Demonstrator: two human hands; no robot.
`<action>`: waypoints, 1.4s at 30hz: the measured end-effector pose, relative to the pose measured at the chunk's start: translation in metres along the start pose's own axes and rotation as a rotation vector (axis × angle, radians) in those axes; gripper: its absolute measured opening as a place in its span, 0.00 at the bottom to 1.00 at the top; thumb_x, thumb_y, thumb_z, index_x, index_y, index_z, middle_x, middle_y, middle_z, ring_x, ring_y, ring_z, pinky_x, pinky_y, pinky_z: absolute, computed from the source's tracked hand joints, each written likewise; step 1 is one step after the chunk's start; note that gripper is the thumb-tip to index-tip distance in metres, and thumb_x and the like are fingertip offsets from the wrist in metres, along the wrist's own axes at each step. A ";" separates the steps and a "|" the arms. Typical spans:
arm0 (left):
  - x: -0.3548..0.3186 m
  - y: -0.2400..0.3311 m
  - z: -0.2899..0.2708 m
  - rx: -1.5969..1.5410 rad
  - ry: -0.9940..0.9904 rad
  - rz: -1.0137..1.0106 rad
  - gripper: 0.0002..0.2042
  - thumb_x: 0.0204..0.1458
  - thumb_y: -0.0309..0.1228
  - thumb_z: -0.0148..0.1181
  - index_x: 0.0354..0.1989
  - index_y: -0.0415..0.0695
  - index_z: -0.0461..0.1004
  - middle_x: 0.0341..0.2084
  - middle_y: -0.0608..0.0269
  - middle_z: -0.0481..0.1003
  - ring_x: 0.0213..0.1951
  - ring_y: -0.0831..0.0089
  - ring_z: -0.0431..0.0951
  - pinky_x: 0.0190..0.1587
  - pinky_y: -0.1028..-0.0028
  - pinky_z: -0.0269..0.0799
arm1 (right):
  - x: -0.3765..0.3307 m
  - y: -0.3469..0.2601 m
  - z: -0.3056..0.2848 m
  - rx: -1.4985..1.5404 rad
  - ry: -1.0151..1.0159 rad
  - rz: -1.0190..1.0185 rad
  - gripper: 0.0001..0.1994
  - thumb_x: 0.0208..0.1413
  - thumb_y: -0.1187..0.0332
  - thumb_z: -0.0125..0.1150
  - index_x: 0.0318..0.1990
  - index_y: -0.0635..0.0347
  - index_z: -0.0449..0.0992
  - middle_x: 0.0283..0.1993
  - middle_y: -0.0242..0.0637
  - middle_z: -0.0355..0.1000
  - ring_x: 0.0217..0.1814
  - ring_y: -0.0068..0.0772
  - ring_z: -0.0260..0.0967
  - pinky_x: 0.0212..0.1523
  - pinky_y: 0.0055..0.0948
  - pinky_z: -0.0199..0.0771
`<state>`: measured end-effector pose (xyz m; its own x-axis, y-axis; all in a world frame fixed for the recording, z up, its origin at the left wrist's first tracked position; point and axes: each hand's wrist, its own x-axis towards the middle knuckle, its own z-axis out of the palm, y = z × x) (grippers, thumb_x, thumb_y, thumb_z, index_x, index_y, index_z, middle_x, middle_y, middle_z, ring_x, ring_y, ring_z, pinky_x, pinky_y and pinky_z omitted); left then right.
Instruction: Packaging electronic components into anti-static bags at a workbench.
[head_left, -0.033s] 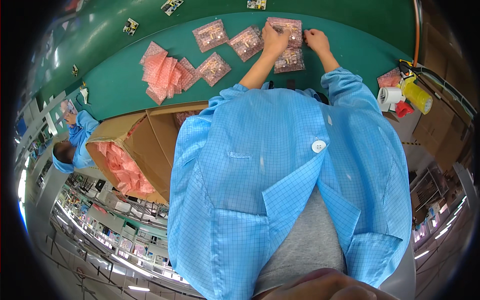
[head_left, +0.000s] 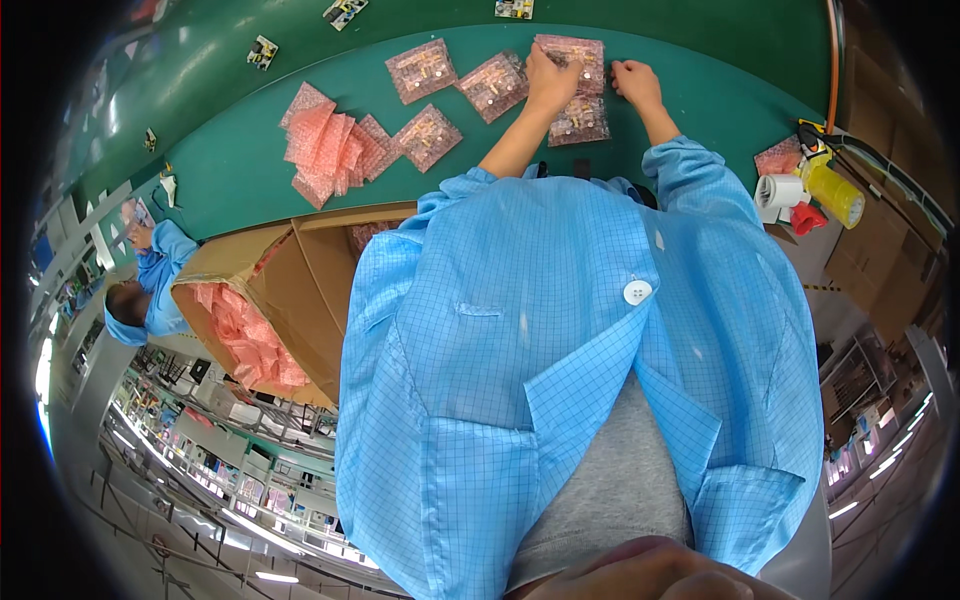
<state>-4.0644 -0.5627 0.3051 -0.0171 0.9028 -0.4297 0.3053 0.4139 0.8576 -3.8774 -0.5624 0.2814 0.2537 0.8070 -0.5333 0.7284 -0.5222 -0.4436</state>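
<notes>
My left hand [head_left: 550, 82] is closed on the left side of a pink bubble-wrap bag [head_left: 588, 62], its thumb lying over the front. Inside the bag shows a circuit board with small parts. Just off the bag's right edge, my right hand [head_left: 638, 86] has curled fingers; whatever they may pinch is hidden. A second filled bag [head_left: 578, 122] lies below, partly under the first. To the left lie more filled bags: one beside my left hand [head_left: 492, 86], an upper one [head_left: 421, 70] and a lower one [head_left: 428, 138].
Flat pink bubble bags [head_left: 325, 150] are heaped on the green table [head_left: 230, 165]. Boards [head_left: 262, 53] lie along the far side. A carton [head_left: 300, 285] of pink wrap stands at the left, near a co-worker in blue [head_left: 165, 270]. Tape rolls [head_left: 832, 193] sit at the right.
My right hand has shifted very slightly to the right, away from the bag. My left hand and the bags look the same.
</notes>
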 end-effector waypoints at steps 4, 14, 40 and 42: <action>0.003 -0.026 -0.004 -0.137 -0.038 0.012 0.48 0.45 0.37 0.61 0.65 0.25 0.33 0.61 0.32 0.51 0.62 0.49 0.54 0.62 0.65 0.52 | -0.028 0.002 0.001 0.240 -0.066 0.074 0.15 0.54 0.56 0.55 0.34 0.60 0.77 0.26 0.35 0.76 0.30 0.33 0.74 0.33 0.30 0.72; -0.017 -0.002 -0.009 0.663 0.068 0.465 0.54 0.38 0.41 0.68 0.66 0.30 0.35 0.63 0.32 0.46 0.64 0.44 0.52 0.66 0.55 0.44 | -0.107 0.009 0.035 -0.058 0.105 -0.059 0.38 0.44 0.37 0.60 0.45 0.69 0.70 0.43 0.52 0.74 0.43 0.47 0.73 0.44 0.35 0.72; -0.066 -0.019 0.001 0.798 -0.051 0.222 0.40 0.31 0.49 0.73 0.46 0.35 0.59 0.44 0.49 0.64 0.49 0.52 0.68 0.46 0.61 0.73 | -0.114 0.057 0.026 0.430 -0.259 0.261 0.17 0.48 0.53 0.61 0.33 0.59 0.77 0.29 0.31 0.74 0.26 0.23 0.67 0.27 0.24 0.66; -0.074 -0.017 0.002 0.789 -0.059 0.195 0.41 0.30 0.49 0.73 0.47 0.35 0.59 0.45 0.48 0.64 0.49 0.52 0.68 0.46 0.61 0.73 | -0.112 0.074 0.019 0.407 -0.154 0.276 0.16 0.48 0.54 0.62 0.32 0.59 0.77 0.28 0.30 0.73 0.27 0.23 0.67 0.27 0.23 0.65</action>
<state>-4.0668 -0.6362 0.3218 0.1492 0.9334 -0.3263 0.8787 0.0262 0.4767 -3.8642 -0.6964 0.2951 0.2824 0.5900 -0.7564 0.3335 -0.7997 -0.4993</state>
